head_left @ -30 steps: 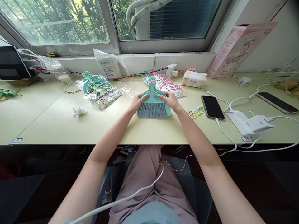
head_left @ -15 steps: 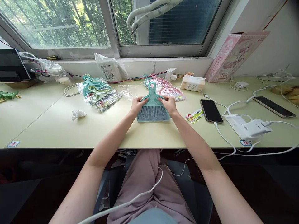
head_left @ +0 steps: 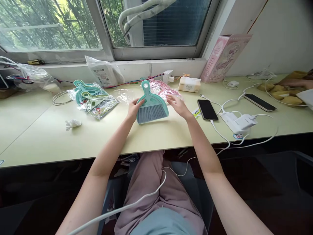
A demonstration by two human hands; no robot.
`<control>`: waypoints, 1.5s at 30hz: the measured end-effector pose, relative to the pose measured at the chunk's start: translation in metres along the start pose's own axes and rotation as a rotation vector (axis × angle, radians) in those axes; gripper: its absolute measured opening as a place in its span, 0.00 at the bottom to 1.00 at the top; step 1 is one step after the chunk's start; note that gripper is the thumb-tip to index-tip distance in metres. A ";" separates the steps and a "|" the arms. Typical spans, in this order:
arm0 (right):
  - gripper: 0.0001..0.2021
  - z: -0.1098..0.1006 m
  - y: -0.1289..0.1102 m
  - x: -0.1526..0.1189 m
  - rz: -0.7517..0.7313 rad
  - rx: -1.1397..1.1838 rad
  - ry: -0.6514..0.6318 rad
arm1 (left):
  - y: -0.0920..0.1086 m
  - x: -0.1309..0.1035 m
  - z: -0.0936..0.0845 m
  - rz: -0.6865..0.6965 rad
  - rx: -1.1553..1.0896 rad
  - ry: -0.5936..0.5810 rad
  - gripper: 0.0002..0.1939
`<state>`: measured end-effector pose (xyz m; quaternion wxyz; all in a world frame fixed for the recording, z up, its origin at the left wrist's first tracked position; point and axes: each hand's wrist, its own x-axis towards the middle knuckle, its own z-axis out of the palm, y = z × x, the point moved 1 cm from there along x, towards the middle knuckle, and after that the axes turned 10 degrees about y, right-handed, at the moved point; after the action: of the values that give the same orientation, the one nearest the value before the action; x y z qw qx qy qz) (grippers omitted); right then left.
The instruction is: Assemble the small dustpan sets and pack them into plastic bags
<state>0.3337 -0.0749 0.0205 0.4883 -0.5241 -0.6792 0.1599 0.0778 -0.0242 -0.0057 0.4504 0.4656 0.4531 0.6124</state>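
A small teal hand brush with grey bristles, lying against a matching teal dustpan (head_left: pixel 152 112), tilts above the table in front of me. My left hand (head_left: pixel 133 109) grips its left edge, thumb on the front. To its right, my right hand (head_left: pixel 178 105) is off the set, fingers apart and holding nothing. Behind the right hand lie pink brush sets (head_left: pixel 161 88) in clear plastic. Left of my left hand are a wrapped teal set (head_left: pixel 85 89) and a wrapped green set (head_left: pixel 97 102). A crumpled clear wrapper (head_left: pixel 123 95) lies between.
On the right are a black phone (head_left: pixel 207 110), a white power strip (head_left: pixel 231 121) with cables, and a second phone (head_left: pixel 259 102). A tissue pack (head_left: pixel 189 84) and a pink box (head_left: pixel 223 58) stand behind. A crumpled tissue (head_left: pixel 72 124) lies left. Another person's hand (head_left: pixel 299 83) shows far right.
My right hand has let go of the brush and dustpan and moved away to the right. The set now tilts in my left hand alone. The view has turned right.
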 end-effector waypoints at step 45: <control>0.19 0.102 -0.031 -0.014 -0.391 -0.364 -0.055 | -0.006 -0.001 0.009 -0.123 -0.304 -0.033 0.24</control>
<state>0.2309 -0.0692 -0.0120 0.3890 -0.4574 -0.7982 -0.0482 0.0878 -0.0225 -0.0099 0.5595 0.3735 0.3753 0.6377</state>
